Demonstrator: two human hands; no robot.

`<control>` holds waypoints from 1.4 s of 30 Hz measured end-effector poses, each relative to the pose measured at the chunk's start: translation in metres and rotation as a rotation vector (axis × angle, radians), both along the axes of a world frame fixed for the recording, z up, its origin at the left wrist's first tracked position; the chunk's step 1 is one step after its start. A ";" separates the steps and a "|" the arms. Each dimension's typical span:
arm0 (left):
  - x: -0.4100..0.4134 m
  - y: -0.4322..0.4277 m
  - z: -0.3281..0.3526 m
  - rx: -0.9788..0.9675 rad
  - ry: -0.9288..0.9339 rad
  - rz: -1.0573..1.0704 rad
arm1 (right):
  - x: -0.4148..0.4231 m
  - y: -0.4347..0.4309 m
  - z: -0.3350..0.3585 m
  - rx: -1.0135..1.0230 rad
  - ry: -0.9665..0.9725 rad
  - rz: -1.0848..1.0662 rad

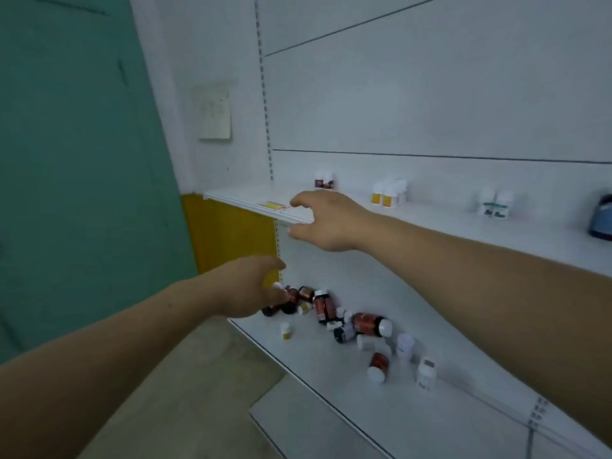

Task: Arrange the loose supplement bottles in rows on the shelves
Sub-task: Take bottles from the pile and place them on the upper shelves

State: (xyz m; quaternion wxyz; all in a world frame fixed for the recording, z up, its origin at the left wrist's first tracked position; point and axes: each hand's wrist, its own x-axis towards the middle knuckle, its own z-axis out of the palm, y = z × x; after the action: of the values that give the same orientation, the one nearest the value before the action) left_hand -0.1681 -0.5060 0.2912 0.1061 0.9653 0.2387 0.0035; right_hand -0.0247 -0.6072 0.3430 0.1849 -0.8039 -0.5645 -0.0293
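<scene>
Several loose supplement bottles [344, 326] lie jumbled on the lower white shelf [318, 376]: amber ones with white caps, one amber bottle upright [323, 306], small white ones [285, 330]. My left hand [255, 286] reaches into the left end of the pile with thumb and fingers spread, and a white cap shows between them. My right hand [324, 223] hovers at the front edge of the upper shelf [430, 220], fingers apart and holding nothing. On that shelf stand three small upright groups: dark-labelled [324, 180], yellow-labelled [389, 193] and green-labelled [495, 205] bottles.
A dark blue rounded object [602, 217] sits at the upper shelf's far right. A price tag [275, 206] is on its front edge. A teal wall [82, 160] and a yellow panel [228, 236] lie left, with a paper note [215, 111] above. Another shelf [298, 425] juts out below.
</scene>
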 end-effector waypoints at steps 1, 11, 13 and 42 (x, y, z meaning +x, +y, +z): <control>-0.007 0.018 -0.013 -0.027 0.028 0.022 | -0.007 0.020 -0.013 -0.039 0.033 0.029; 0.032 0.160 -0.149 -0.255 0.178 0.082 | 0.067 0.155 -0.172 -0.303 0.252 -0.105; 0.056 0.188 -0.171 -0.273 0.209 0.077 | 0.093 0.182 -0.202 -0.321 0.280 -0.134; 0.313 0.407 -0.377 -0.179 0.305 -0.599 | 0.127 0.308 -0.444 -0.393 0.604 -0.848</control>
State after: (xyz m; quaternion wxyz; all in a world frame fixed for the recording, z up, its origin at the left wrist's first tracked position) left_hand 0.1447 -0.0989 -0.0860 0.1498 0.9687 -0.0428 -0.1933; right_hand 0.1024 -0.2995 -0.1007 0.1570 -0.9527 -0.1083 0.2366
